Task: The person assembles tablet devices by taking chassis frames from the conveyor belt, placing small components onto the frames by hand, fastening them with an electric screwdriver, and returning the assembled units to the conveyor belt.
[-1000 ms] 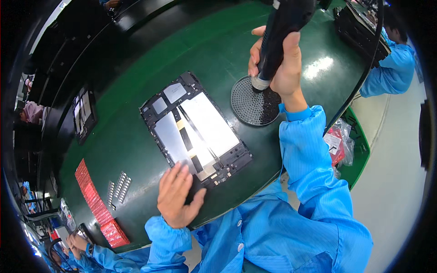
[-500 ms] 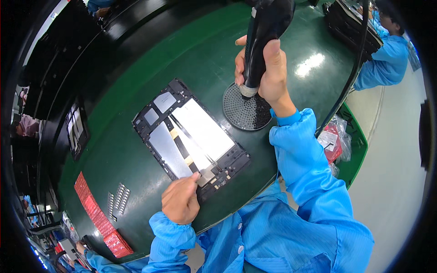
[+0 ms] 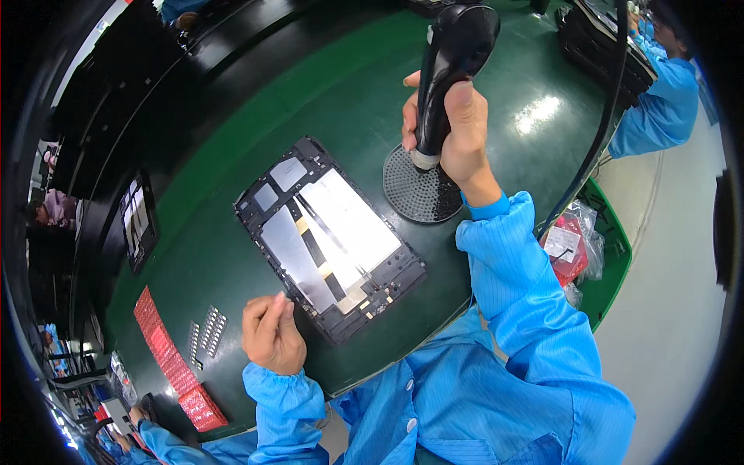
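My right hand (image 3: 467, 139) is wrapped round a black electric screwdriver (image 3: 446, 74). Its tip points down over a round, perforated grey screw tray (image 3: 403, 187); whether it touches the tray I cannot tell. Small black screws (image 3: 447, 200) are heaped on the tray's right side. In front of me lies an opened tablet (image 3: 353, 221), its silver battery panels, flat cables and black frame exposed. My left hand (image 3: 273, 341) is closed in a pinch just off the tablet's lower left edge. What its fingertips hold, if anything, is too small to make out.
Left on the green table (image 3: 190, 248) are a red bubble-wrap strip (image 3: 174, 360) and sheets of small parts (image 3: 208, 335). Another tablet (image 3: 137, 221) stands farther left. A black cable (image 3: 601, 132) hangs at right, above a green bin (image 3: 616, 260) with bagged items. A co-worker (image 3: 663, 108) sits far right.
My left hand has come away from the tablet's lower end and moved left, past its edge. The screwdriver has dipped slightly, still over the screw tray.
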Action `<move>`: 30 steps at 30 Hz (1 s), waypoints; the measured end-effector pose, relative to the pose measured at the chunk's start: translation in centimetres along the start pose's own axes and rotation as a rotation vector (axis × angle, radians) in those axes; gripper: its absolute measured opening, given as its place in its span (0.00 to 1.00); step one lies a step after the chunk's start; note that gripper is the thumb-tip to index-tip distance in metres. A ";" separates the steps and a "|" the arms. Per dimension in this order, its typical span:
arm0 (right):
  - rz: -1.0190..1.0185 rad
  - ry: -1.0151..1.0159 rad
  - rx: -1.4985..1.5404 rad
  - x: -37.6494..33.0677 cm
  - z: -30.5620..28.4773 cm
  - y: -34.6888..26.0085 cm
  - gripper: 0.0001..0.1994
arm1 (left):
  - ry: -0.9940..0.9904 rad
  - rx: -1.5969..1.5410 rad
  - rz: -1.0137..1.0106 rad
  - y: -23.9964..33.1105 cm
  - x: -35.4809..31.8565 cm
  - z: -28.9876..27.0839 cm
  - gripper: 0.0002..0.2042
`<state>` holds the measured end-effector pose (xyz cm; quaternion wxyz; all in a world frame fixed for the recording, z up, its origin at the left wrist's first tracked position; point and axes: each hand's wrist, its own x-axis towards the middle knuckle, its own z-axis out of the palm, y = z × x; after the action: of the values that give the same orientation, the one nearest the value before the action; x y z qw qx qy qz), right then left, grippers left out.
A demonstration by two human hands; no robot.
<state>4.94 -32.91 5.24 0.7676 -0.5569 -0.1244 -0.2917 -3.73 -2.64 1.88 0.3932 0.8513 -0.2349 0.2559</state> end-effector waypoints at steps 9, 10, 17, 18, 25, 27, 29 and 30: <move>-0.002 -0.028 -0.137 -0.6 0.4 0.2 0.35 | 0.115 -0.515 -0.526 -2.9 -0.8 -0.6 0.04; 0.006 -0.017 -0.113 -0.6 0.0 -0.7 0.38 | 0.083 -0.610 -0.634 -2.9 0.0 -0.5 0.05; 0.033 -0.280 0.107 -0.3 7.7 -2.4 0.44 | -0.053 -0.669 -0.836 -3.5 2.3 -1.3 0.07; 0.045 -0.318 0.122 -0.2 9.0 -2.2 0.44 | -0.076 -0.658 -0.825 -3.6 2.7 -1.1 0.07; 0.056 -0.429 0.111 0.4 16.7 -0.8 0.43 | -0.035 -0.489 -0.717 -6.4 4.2 1.2 0.06; 0.087 -0.443 0.162 -0.2 17.9 0.3 0.43 | -0.006 -0.495 -0.717 -6.6 4.2 1.6 0.06; 0.098 -0.486 0.091 -0.5 18.7 1.1 0.42 | -0.012 -0.493 -0.708 -6.5 4.4 1.5 0.06; 0.116 -0.503 0.087 -0.8 18.9 1.4 0.42 | -0.084 -0.572 -0.805 -6.2 4.8 0.8 0.08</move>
<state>7.64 -14.81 10.28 0.7511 -0.5847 -0.2919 -0.0939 3.80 -0.66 0.98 0.6688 0.7421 0.0361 -0.0257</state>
